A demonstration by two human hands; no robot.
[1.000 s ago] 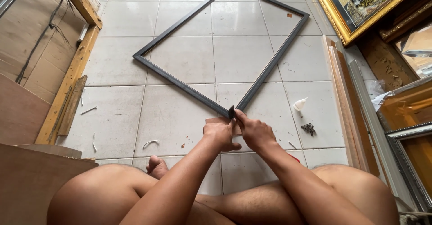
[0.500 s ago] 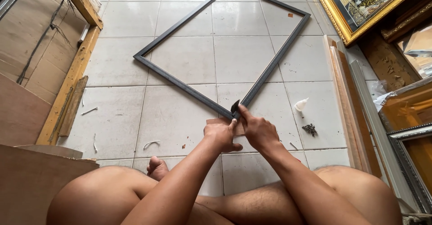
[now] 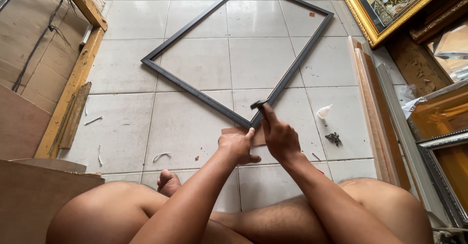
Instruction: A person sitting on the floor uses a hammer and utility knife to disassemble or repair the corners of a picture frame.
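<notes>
So the dark rectangular frame [image 3: 239,49] lies flat on the pale tiled floor [image 3: 185,127], near corner right at the hands. Looks light and stiff, probably wobbly at the joints; I'd hold it by the rails near a corner. Right hand [image 3: 279,137] pinches a small dark piece [image 3: 259,104]. Left hand [image 3: 239,146] presses a brown card [image 3: 243,136], fingers curled. Gilt frame [image 3: 385,10] leans nearby.

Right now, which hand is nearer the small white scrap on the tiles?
Right. The right hand is just left of the white scrap; the left hand lies beyond it, farther left.
</notes>
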